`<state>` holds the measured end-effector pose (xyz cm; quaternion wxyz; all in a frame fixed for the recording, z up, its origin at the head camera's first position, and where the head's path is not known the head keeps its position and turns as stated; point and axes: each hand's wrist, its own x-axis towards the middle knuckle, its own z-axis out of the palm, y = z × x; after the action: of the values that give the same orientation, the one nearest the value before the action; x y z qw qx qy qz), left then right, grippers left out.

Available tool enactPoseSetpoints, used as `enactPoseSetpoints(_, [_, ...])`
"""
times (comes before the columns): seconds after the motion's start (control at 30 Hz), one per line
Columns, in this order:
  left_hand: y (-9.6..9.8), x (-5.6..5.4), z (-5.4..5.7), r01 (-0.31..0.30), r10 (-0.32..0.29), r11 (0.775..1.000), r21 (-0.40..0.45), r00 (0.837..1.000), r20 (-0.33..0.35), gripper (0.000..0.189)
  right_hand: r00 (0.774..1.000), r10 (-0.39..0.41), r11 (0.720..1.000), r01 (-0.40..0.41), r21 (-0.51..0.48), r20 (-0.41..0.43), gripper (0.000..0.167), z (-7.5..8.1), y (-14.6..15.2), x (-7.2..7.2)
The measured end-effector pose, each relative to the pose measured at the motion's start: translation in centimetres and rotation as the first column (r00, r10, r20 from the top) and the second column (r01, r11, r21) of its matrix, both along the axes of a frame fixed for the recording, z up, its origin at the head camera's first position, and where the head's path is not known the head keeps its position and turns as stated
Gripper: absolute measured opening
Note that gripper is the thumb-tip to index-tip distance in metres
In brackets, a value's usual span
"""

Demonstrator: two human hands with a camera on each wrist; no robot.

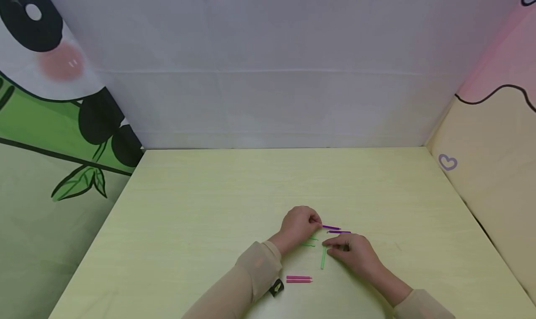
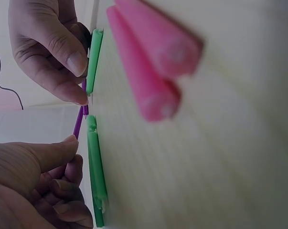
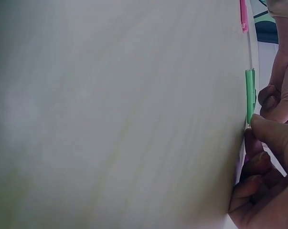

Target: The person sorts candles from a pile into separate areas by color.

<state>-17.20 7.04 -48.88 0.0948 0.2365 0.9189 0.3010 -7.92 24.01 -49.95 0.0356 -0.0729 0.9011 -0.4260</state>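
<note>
My left hand (image 1: 298,223) pinches the end of a thin purple candle (image 1: 331,227) between thumb and index finger. Just nearer to me lies a second purple candle (image 1: 339,232), close to the right hand's fingers. With thumb and index finger, my right hand (image 1: 353,254) holds the far end of a light green candle (image 1: 323,258), which points toward me. Two more green candles (image 2: 97,167) lie side by side under the left hand; in the head view that hand partly covers them.
Two pink candles (image 1: 299,279) lie together near the front, right of the left sleeve (image 1: 259,265). A small black object (image 1: 276,287) shows at the left wrist. A pale wall (image 1: 268,109) stands behind the table (image 1: 188,193), with printed panels at both sides.
</note>
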Motion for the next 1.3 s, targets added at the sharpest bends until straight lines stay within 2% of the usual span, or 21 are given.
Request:
enactPoseSetpoints(0.23, [0.09, -0.07, -0.05, 0.005, -0.005, 1.000, 0.009, 1.000, 0.020, 0.009, 0.999, -0.031, 0.999, 0.031, 0.013, 0.042, 0.015, 0.07, -0.15, 0.03])
enactPoseSetpoints(0.73, [0.26, 0.02, 0.23, 0.022, -0.022, 1.000, 0.009, 0.999, 0.047, 0.010, 0.999, -0.034, 0.999, 0.035, -0.005, 0.031, 0.012, 0.45, -0.16, 0.27])
enactPoseSetpoints(1.3, [0.88, 0.15, 0.26, 0.038, -0.038, 0.999, 0.002, 0.998, 0.054, 0.011, 0.996, -0.065, 0.998, 0.066, -0.010, 0.056, 0.011, 0.61, -0.40, 0.38])
